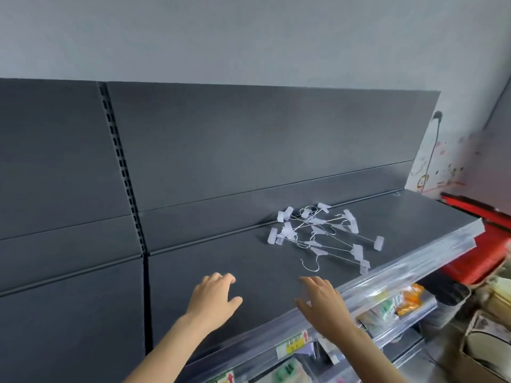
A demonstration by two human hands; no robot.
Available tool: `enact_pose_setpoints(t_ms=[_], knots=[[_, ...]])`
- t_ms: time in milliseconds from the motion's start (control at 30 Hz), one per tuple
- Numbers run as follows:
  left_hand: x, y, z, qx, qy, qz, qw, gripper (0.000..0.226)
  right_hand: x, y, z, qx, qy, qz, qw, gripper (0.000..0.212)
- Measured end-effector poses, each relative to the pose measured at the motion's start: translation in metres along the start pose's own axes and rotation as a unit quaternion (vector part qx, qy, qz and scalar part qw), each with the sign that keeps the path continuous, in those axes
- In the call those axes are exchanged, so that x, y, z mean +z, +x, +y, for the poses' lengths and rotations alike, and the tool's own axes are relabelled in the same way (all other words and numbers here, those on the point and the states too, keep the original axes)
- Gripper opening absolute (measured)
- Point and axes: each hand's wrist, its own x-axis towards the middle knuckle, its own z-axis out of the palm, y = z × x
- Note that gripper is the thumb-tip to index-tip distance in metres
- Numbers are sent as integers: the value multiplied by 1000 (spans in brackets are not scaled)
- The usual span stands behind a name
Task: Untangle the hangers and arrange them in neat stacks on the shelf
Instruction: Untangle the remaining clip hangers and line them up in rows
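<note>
A tangled heap of clear plastic clip hangers [322, 234] with thin wire hooks lies on the dark grey shelf [249, 261], toward its right part near the back panel. One wire hook sticks out at the heap's near side. My left hand [214, 295] hovers over the shelf to the left and short of the heap, fingers loosely curled, holding nothing. My right hand [322, 302] reaches toward the heap with fingers spread, a short way below it, holding nothing. Neither hand touches the hangers.
The shelf has a clear plastic price strip [401, 272] along its front edge. Packaged goods [409, 298] sit on lower shelves beneath. Red items [475, 244] and cardboard boxes [486, 344] stand at the right. A slotted upright [121, 167] splits the dark back panel.
</note>
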Motion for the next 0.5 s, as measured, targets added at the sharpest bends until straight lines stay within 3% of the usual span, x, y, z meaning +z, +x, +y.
enact_pose_setpoints(t_ms=[267, 500], knots=[[43, 84, 66, 42, -57, -4, 997, 38, -22, 44, 87, 49, 11, 13, 999, 44], [67, 162, 101, 56, -111, 5, 992, 34, -39, 120, 138, 71, -15, 7, 997, 27]])
